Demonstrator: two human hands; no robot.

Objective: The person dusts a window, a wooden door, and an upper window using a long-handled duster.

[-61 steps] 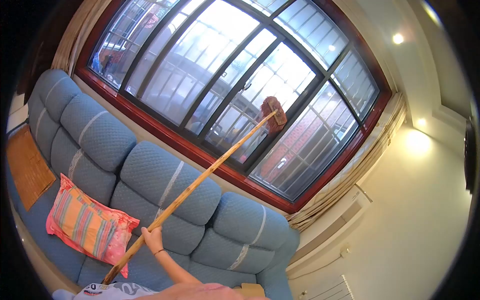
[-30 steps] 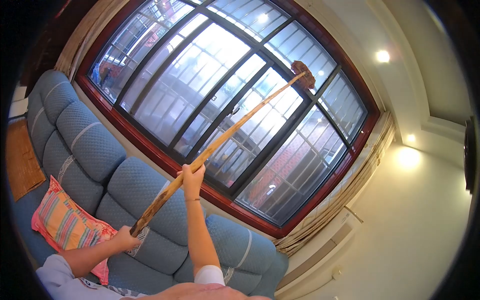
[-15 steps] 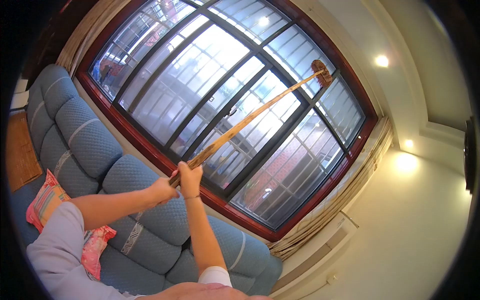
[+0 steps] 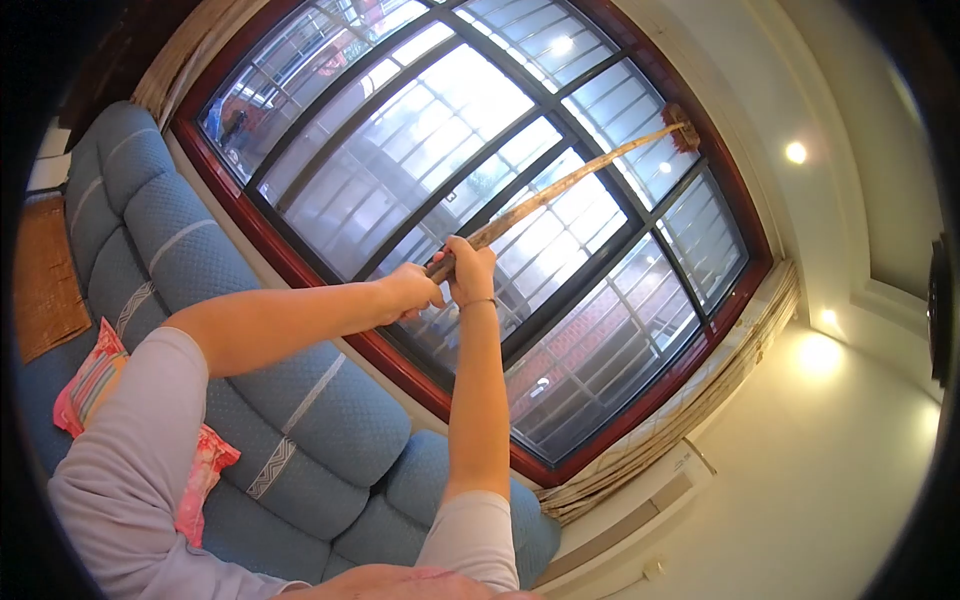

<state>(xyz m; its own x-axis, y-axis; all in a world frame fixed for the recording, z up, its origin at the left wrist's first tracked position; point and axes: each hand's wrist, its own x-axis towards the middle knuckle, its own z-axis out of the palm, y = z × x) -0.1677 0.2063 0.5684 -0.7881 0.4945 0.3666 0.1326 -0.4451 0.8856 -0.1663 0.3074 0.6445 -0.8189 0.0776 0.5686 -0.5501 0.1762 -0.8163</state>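
Both my hands are wrapped round the lower end of a long wooden handle belonging to a broom point(image 4: 560, 187). My left hand point(image 4: 408, 291) closes on the butt end, and my right hand point(image 4: 470, 271) grips just above it, the two almost touching. The handle slants up to the right across the window point(image 4: 470, 130). At its far end, the reddish-brown bristle head point(image 4: 684, 128) lies over the upper right of the window, by the dark red frame point(image 4: 722, 165). Whether the bristles touch the glass or frame, I cannot tell.
Below the window stands a blue quilted sofa point(image 4: 340, 420) with a pink patterned cushion point(image 4: 205, 480). Beige curtains point(image 4: 690, 385) hang at the window's side. A white air conditioner point(image 4: 630, 520) is near the pale wall point(image 4: 780, 460). Ceiling lights point(image 4: 796, 152) glow at right.
My hands have moved up and to the right, arms stretched further out. The broom head has shifted right, from the glass to the frame's edge. The grip stays the same.
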